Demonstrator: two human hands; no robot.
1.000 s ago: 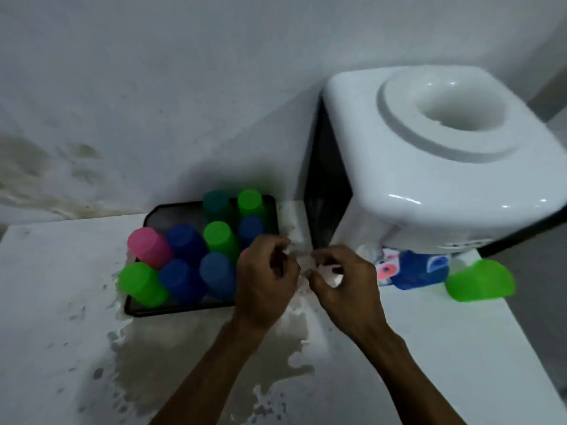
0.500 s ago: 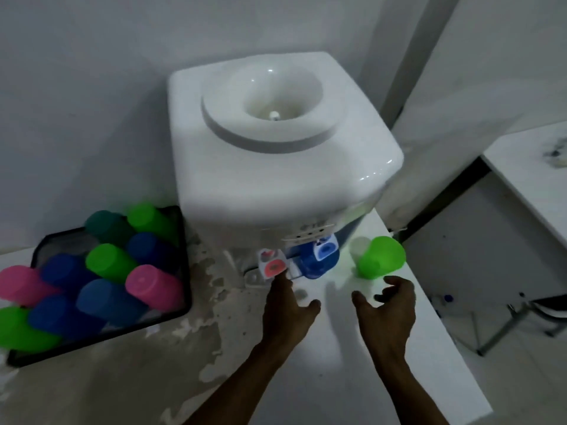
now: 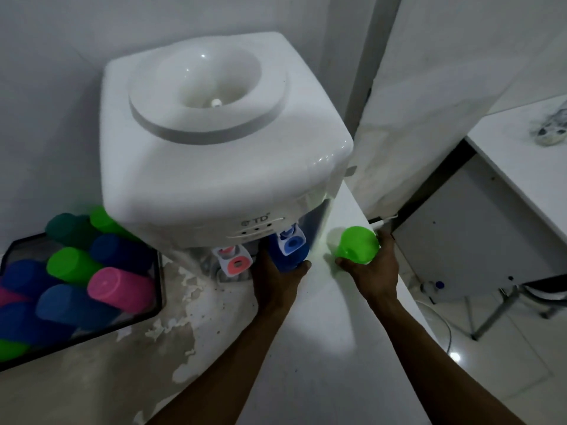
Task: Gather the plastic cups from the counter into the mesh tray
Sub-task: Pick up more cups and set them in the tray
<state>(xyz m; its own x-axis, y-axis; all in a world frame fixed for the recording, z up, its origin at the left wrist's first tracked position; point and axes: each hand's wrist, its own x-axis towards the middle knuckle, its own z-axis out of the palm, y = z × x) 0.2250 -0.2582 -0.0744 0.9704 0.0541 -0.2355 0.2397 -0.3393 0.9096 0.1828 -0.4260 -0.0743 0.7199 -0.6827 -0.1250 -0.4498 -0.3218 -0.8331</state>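
Note:
A black mesh tray [image 3: 158, 289] at the left holds several upturned plastic cups: blue, green, teal and a pink cup [image 3: 121, 289]. A blue cup [image 3: 290, 256] stands under the dispenser's blue tap, and my left hand [image 3: 276, 282] is wrapped around its base. To the right, near the counter's edge, a green cup [image 3: 357, 245] lies on its side with my right hand [image 3: 372, 271] closed around it from below and behind.
A white water dispenser [image 3: 221, 167] with red and blue taps stands on the white counter [image 3: 306, 348] between the tray and my hands. The counter's right edge drops to the floor just past the green cup. A grey cabinet [image 3: 478, 240] and another table stand to the right.
Both hands have reached forward. The left hand has closed on the blue cup under the tap, and the right hand has closed on the green cup. The view shifted right, closer to the dispenser.

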